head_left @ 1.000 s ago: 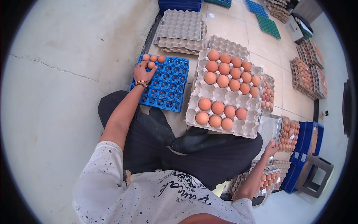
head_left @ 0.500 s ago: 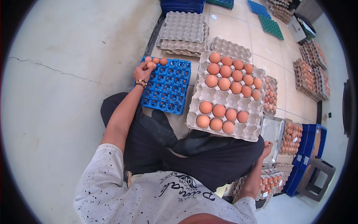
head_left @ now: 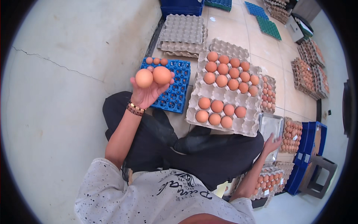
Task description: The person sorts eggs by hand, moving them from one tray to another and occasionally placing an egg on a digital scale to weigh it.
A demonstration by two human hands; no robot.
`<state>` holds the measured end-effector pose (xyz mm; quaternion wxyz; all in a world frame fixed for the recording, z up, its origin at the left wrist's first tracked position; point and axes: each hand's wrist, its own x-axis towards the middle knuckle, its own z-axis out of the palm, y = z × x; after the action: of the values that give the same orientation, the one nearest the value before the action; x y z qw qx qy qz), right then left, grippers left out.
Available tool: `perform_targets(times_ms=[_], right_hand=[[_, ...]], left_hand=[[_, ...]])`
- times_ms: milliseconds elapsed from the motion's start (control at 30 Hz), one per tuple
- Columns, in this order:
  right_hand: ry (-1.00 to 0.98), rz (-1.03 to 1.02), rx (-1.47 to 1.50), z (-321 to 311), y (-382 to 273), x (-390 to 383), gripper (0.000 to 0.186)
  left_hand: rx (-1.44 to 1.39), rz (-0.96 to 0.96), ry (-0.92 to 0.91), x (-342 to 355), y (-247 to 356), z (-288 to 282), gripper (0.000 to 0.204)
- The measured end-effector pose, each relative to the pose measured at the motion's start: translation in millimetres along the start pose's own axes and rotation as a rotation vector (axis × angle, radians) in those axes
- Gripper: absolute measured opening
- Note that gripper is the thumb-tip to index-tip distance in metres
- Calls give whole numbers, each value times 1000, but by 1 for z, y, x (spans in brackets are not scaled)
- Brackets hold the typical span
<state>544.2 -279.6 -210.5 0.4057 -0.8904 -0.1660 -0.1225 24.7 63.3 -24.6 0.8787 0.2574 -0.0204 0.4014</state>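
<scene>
My left hand (head_left: pixel 147 95) is raised palm up with two brown eggs (head_left: pixel 162 75) in its fingers. Below and behind it lies a blue plastic egg tray (head_left: pixel 173 95), stacked on another layer with eggs showing through its holes. Three eggs (head_left: pixel 157 61) sit in its far row; another is partly hidden behind the held ones. To the right, a grey pulp egg tray (head_left: pixel 238 95) has several brown eggs (head_left: pixel 222 69) in its far rows and several more in its near rows. My right hand (head_left: pixel 273 143), fingers apart, is over a shallow metal tray (head_left: pixel 266 127) beside my knee.
Stacked pulp trays (head_left: pixel 182 30) stand beyond the blue tray, next to the wall. At the right are more egg-filled trays (head_left: pixel 292 134), blue crates (head_left: pixel 307 149) and a grey stool (head_left: pixel 321 177). Green and blue trays (head_left: pixel 268 28) lie on the far floor.
My left hand has come up from the blue tray's far corner, bringing two eggs nearer. My right hand has moved slightly outward over the metal tray, and its fingers have spread.
</scene>
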Motion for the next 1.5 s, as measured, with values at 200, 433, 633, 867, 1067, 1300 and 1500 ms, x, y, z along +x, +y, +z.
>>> perform_targets(times_ms=[200,433,633,867,1067,1300,1500], right_hand=[[-510,-244,721,-89,-302,-67,39],[-786,-912,504,-82,-376,-151,62],[-869,-669,674,-60,-376,-155,49],[-771,-443,800,21,-382,-138,48],[-871,-533,679,43,-378,-140,41],[-585,-735,513,19,-378,-141,27],[-791,-443,908,-72,-377,-147,46]], left_hand=[[-5,-267,-97,-11,-47,44,68],[243,-327,-29,-33,-87,49,68],[-53,-375,49,-47,-91,45,78],[312,-101,445,-43,-71,22,48],[648,-82,554,-46,-53,36,52],[938,-63,462,-36,-65,45,49],[1524,172,93,-1,-115,104,56]])
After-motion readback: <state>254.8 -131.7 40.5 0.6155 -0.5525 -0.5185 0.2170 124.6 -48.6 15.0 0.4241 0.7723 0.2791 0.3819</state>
